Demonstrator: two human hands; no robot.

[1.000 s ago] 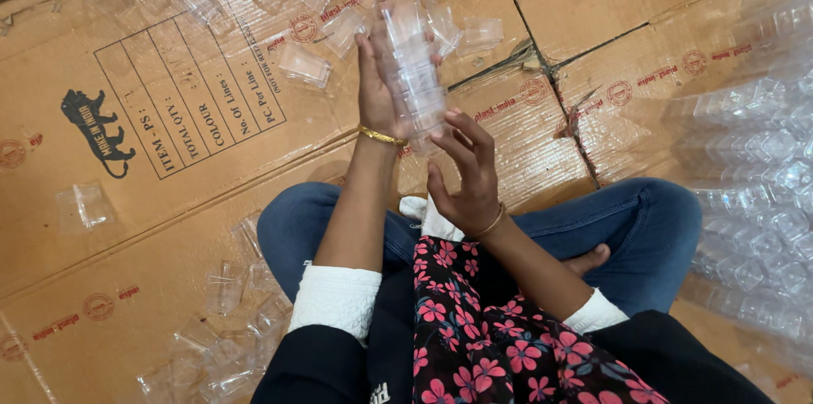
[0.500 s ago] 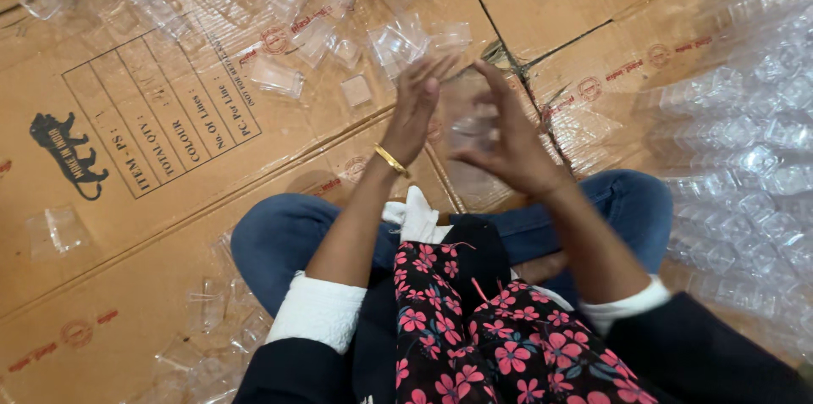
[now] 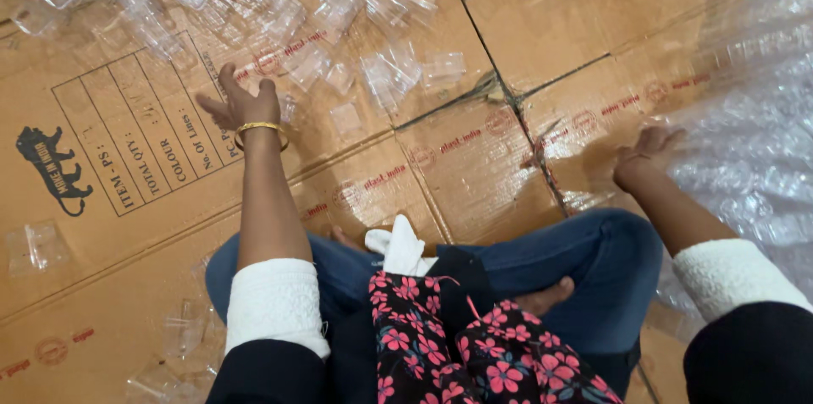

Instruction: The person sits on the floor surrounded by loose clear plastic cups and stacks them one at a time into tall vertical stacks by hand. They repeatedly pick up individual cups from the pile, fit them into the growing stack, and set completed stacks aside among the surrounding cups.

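Flattened cardboard (image 3: pixel 127 268) covers the floor where a person sits cross-legged in jeans (image 3: pixel 593 260) and a dark floral top, seen from above.

At far left, one clear plastic piece (image 3: pixel 34 245) lies alone on the cardboard, and a few more (image 3: pixel 174 345) sit near the left knee. Across the top left and centre, a loose scatter of small clear cups (image 3: pixel 339 14) lies tipped at all angles, some nested in short stacks; none appears to hold anything.

The left hand (image 3: pixel 240 104), a gold bangle (image 3: pixel 259 128) at the wrist, is stretched forward with fingers spread, palm down at the lower edge of that scatter. Its grip is released and grasps nothing, though the nearest cups lie just beside the fingertips.

Judging by their thin, see-through walls, the cups are likely very light, slick and easy to crush or crack. The safer hold would be around the rim or side wall with a soft pinch, or around a nested stack as one.

At centre, taped seams (image 3: pixel 525 129) cross the cardboard, and a white cloth (image 3: pixel 398 247) lies in the lap.

At right, the right hand (image 3: pixel 645 157) reaches to the edge of a large clear plastic bag (image 3: pixel 754 116) packed with rows of stacked cups. The fingers touch or press into the film; whether they are pinching it cannot be told from this angle.
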